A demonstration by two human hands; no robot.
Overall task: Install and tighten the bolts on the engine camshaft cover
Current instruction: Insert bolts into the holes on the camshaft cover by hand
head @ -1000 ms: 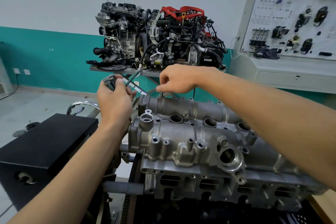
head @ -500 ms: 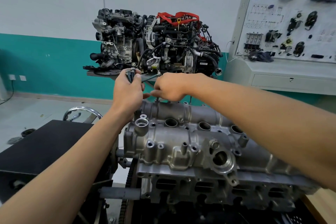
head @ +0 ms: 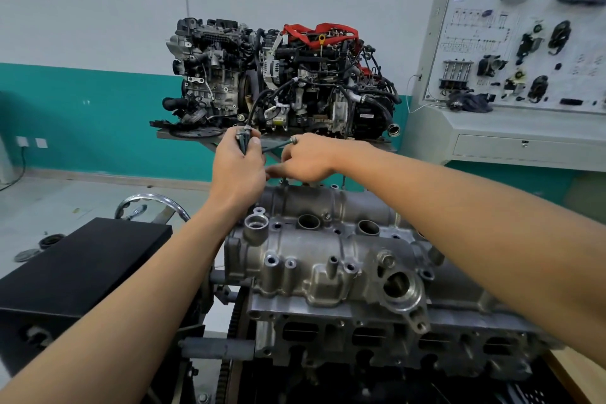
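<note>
- One black box sits low at far left beside the engine stand. A chrome handwheel shows just behind its far corner.
- Left hand: raised over the rear left corner of the camshaft cover. Fingers and thumb are curled round a bundle of bolts (the ends stick out above the fist; count not readable).
- Single bolt: slants between my two hands, head up at the right hand's knuckles, other end by my left thumb. I cannot tell which hand actually holds it.
- Right hand: just beside the left, fingers curled, tips pointing down and left toward the cover's rear edge. The hand itself hides whether the tips pinch anything.
- Cover: a bare grey casting seated on the cylinder head, under both forearms. The bolt holes along its near edge show dark and open.
- Background, centre: complete engine on a shelf against the teal-and-white wall.
- Far right: display board with mounted parts.
</note>
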